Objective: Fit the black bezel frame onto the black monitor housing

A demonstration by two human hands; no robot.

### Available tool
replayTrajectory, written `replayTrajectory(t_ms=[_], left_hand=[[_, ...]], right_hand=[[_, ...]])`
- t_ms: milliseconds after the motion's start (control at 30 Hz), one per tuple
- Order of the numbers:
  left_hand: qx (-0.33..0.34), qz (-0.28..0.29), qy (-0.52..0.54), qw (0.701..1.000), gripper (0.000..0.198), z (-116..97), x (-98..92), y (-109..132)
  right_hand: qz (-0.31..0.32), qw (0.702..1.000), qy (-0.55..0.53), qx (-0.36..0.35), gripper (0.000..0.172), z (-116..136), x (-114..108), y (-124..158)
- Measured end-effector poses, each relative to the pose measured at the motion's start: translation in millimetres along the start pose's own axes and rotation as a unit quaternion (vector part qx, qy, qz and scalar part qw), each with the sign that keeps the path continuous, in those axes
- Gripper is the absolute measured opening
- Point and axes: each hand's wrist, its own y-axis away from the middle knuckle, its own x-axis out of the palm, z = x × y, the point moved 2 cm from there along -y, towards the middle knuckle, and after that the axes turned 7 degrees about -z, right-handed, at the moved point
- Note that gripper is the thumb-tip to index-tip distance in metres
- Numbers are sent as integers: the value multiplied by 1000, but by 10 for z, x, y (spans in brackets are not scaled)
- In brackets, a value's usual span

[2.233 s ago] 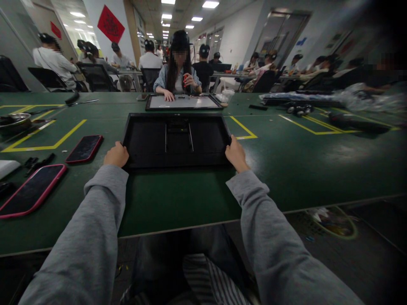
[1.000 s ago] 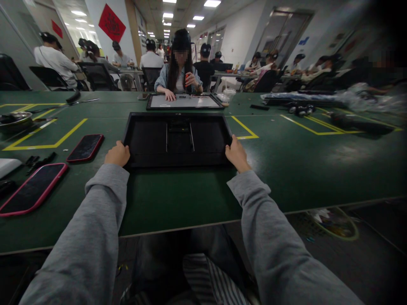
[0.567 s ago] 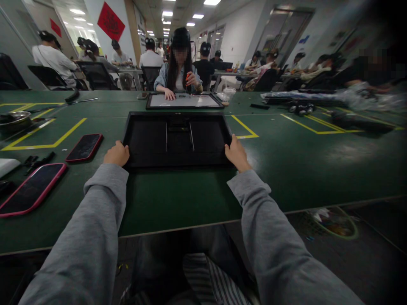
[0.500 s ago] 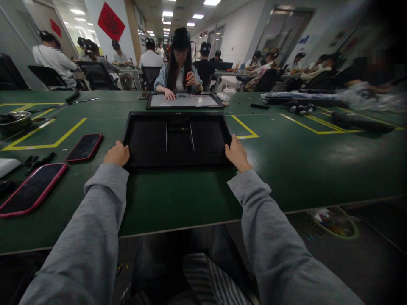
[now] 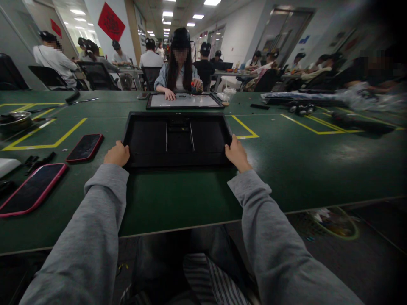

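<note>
A black monitor housing (image 5: 146, 137), shallow and rectangular with two thin metal rails at its middle, lies on the green table in front of me. My left hand (image 5: 117, 153) grips its left side, thumb over the rim. On the opposite side, my right hand (image 5: 237, 153) is closed around the right edge, also with the thumb on the rim. The fingers beneath the edges are hidden on both sides.
Two red-edged phones (image 5: 85, 148) (image 5: 33, 189) lie to the left, near a metal bowl (image 5: 15, 121). Across the green table (image 5: 318, 173), a co-worker (image 5: 179, 63) handles a flat panel (image 5: 184, 101). Plastic-wrapped parts (image 5: 302, 96) lie at the far right. A basket (image 5: 337, 224) stands below the right edge.
My hands and the monitor housing have stayed in place. Across the table, the co-worker's hand with the orange-handled tool has shifted slightly down and to the right.
</note>
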Motion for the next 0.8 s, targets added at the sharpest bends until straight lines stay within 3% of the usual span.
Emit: replayTrajectory(t_ms=[800], left_hand=[[-3,3,-1,1000,59,13,10,-7]], right_hand=[[3,1000,2,-7,71,-10,4,-4]])
